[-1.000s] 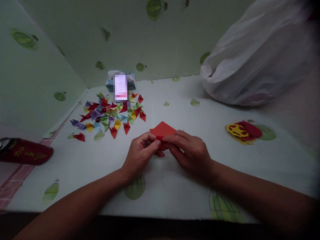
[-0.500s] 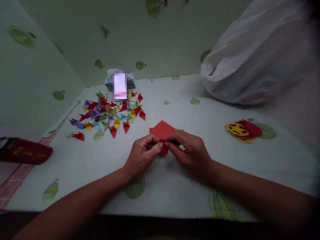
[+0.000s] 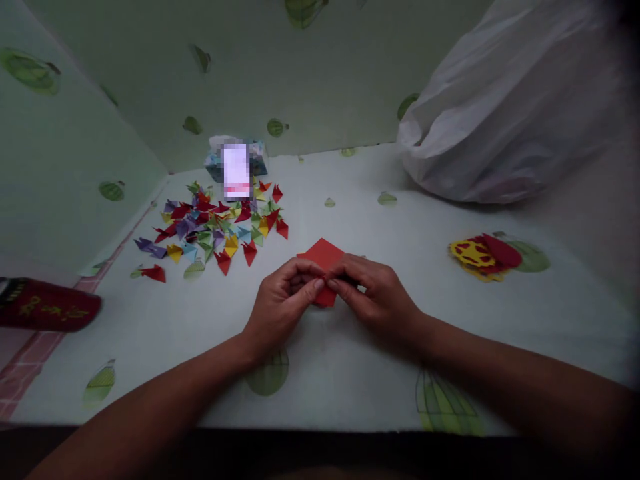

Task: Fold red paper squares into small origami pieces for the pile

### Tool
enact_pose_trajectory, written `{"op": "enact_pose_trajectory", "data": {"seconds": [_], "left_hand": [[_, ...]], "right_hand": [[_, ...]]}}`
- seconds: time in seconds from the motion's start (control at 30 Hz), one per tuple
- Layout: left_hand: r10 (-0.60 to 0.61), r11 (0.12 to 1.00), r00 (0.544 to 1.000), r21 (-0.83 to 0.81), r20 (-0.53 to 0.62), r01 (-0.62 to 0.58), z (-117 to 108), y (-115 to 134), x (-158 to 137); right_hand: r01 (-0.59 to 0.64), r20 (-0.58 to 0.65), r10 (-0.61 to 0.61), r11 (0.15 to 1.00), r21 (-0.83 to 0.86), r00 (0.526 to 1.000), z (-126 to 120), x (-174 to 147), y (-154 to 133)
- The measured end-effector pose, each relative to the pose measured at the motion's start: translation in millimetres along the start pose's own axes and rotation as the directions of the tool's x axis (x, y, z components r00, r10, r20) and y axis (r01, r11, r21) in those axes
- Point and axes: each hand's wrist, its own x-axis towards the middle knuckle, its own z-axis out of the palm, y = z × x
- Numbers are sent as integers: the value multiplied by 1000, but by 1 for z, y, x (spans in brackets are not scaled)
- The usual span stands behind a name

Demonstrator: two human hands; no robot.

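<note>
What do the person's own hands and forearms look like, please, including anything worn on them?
The left hand and right hand are ungloved. The left forearm and right forearm are bare, with no sleeve, watch or bracelet showing. No ring is visible, though some fingers are hidden.

The red paper is plain and matte, with crisp straight edges and a partly folded look. It sits to the right of the pile of small folded papers, nearer the viewer. A blunt peak points away; a smaller red part shows below the fingertips that pinch and hide its middle. Whether its underside touches the counter cannot be told.
</note>
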Motion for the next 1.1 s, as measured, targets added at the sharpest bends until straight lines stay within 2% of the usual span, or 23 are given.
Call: {"op": "enact_pose_trajectory", "data": {"seconds": [0.3, 0.6, 0.77, 0.93, 1.1], "left_hand": [[75, 981, 997, 176, 12, -76, -4, -2, 2], [25, 978, 999, 204, 27, -30, -5, -2, 2], [26, 983, 999, 183, -28, -20, -5, 1, 3], [-20, 995, 1000, 101, -18, 22, -5, 4, 5], [-60, 994, 997, 86, -45, 63, -5, 8, 4]], "right_hand": [[-29, -11, 30, 999, 17, 1000, 0, 0, -1], [-27, -32, 28, 999, 17, 999, 0, 1, -4], [-76, -24, 78, 994, 81, 997, 0, 2, -4], [-107, -38, 111, 989, 99, 993, 1, 2, -5], [-108, -29, 112, 986, 131, 993, 0, 1, -6]]}}
